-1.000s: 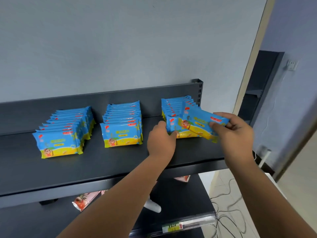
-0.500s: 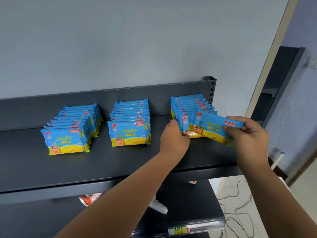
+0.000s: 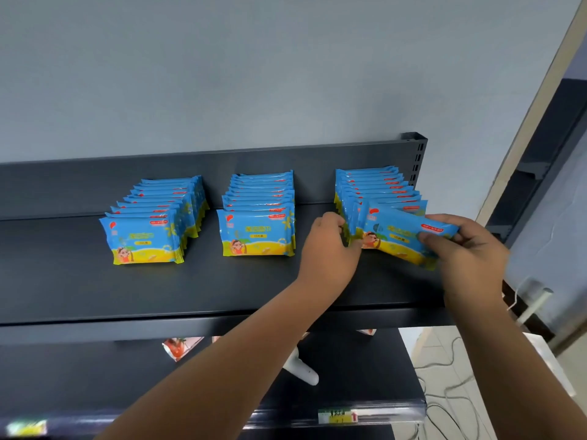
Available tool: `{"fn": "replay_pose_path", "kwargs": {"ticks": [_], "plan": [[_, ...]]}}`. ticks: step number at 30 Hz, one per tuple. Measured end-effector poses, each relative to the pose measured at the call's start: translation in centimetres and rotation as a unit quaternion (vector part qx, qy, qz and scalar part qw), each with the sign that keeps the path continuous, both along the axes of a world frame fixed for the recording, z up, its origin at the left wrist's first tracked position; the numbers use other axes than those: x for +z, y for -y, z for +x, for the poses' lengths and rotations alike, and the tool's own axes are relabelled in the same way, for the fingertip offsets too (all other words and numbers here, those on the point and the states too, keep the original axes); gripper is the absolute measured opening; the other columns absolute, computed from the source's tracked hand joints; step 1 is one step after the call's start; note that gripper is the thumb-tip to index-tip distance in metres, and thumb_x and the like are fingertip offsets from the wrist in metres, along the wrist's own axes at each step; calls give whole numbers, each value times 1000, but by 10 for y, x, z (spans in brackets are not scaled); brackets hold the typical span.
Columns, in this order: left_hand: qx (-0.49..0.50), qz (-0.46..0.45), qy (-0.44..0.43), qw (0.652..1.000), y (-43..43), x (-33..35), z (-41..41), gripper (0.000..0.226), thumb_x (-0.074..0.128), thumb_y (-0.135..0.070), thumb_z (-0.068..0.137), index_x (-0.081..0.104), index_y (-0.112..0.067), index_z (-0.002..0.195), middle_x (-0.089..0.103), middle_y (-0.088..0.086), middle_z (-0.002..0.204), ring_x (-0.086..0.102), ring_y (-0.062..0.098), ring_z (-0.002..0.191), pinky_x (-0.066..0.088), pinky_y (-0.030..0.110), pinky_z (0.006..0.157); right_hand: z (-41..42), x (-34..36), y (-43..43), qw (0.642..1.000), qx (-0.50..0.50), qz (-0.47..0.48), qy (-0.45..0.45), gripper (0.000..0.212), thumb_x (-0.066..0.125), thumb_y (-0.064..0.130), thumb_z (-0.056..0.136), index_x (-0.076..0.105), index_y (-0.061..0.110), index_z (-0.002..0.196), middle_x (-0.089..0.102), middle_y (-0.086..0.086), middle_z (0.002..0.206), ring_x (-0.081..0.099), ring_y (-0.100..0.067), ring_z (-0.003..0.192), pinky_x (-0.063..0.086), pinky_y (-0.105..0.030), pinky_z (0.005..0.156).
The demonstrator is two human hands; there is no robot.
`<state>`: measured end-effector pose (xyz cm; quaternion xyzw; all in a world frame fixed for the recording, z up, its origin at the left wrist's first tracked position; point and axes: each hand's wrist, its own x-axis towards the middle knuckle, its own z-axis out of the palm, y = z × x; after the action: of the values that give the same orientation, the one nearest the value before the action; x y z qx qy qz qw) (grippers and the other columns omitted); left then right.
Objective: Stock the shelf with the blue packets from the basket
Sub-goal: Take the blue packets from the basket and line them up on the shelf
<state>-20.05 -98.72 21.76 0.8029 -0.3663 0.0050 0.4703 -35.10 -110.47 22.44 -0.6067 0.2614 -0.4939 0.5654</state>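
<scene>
- Grey wall (image 3: 222, 74) fills the space high above all the fingers.
- A dark metal shelf (image 3: 158, 290) lies flat under both hands, and its front edge is nearer than the fingers.
- A lower shelf (image 3: 79, 376) sits far below the fingers, partly behind the two arms.
- The left row (image 3: 149, 236) of blue packets stands on the shelf, well away to the left of the left-hand fingers.
- The middle row (image 3: 257, 230) of blue packets stands just to the left of the left-hand fingers, close but not touching.
- The right row (image 3: 378, 188) of blue packets stands between the two hands and runs back from the fingers to the back of the shelf.
- The left hand (image 3: 327, 252) has its fingers curled round the front left end of the right row.
- The right hand (image 3: 470, 249) pinches one blue packet (image 3: 400, 236) by its right end, with the thumb (image 3: 435, 241) on the front.
- That blue packet is tilted, with its right end low, and leans at the front of the right row, so its left end reaches almost to the left thumb.
- A white thing (image 3: 301, 368) lies on the lower shelf, below the left hand's fingers.
- A red and white packet (image 3: 178, 347) peeks out under the dark shelf, down and left of the fingers.
- A small price tag (image 3: 338, 416) sticks on the lower shelf's front edge, far under the fingers.
</scene>
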Motion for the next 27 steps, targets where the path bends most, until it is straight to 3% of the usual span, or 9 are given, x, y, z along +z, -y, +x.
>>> {"fn": "replay_pose_path", "kwargs": {"ticks": [6, 12, 17, 22, 24, 27], "plan": [[-30, -26, -7, 999, -4, -1, 1, 26, 77, -30, 89, 59, -20, 106, 63, -5, 106, 60, 10, 95, 54, 34, 83, 10, 0, 2, 999, 19, -33, -35, 29, 75, -1, 89, 75, 26, 99, 77, 4, 106, 75, -17, 102, 62, -47, 88], [2, 1, -15, 1000, 3, 0, 2, 24, 77, -20, 88, 53, -17, 95, 63, -1, 99, 60, 14, 91, 53, 35, 76, 13, 1, 19, 949, -65, -237, -198, 33, 76, 14, 90, 70, 26, 119, 58, 14, 121, 57, -14, 119, 52, -50, 102], [5, 14, -22, 1000, 6, -3, 2, 27, 76, -20, 88, 52, -18, 98, 64, -1, 97, 61, 15, 88, 52, 34, 73, 16, -2, 23, 924, -90, -254, -273, 60, 82, 21, 86, 54, 31, 138, 56, 2, 135, 55, -22, 120, 51, -52, 103], [7, 30, -16, 999, 6, -1, -1, 28, 76, -26, 89, 51, -16, 99, 63, 0, 97, 60, 17, 87, 50, 35, 71, 19, 1, 18, 937, -60, -167, -301, 79, 81, 23, 87, 36, 30, 151, 53, -1, 147, 61, -20, 113, 53, -46, 96], [12, 40, -8, 999, 5, -2, -4, 30, 75, -30, 90, 51, -17, 101, 61, -1, 100, 59, 16, 88, 47, 33, 71, 19, 4, 16, 934, -61, -161, -312, 83, 81, 23, 88, 31, 30, 154, 51, -2, 150, 60, -25, 123, 51, -50, 100], [10, 52, 46, 998, -2, 2, -11, 38, 71, -38, 93, 51, -15, 116, 58, 1, 112, 58, 19, 99, 49, 34, 78, 18, 3, 6, 904, -127, -217, -346, 80, 77, 20, 90, 31, 21, 155, 43, -9, 154, 45, -30, 139, 43, -52, 109]]}}
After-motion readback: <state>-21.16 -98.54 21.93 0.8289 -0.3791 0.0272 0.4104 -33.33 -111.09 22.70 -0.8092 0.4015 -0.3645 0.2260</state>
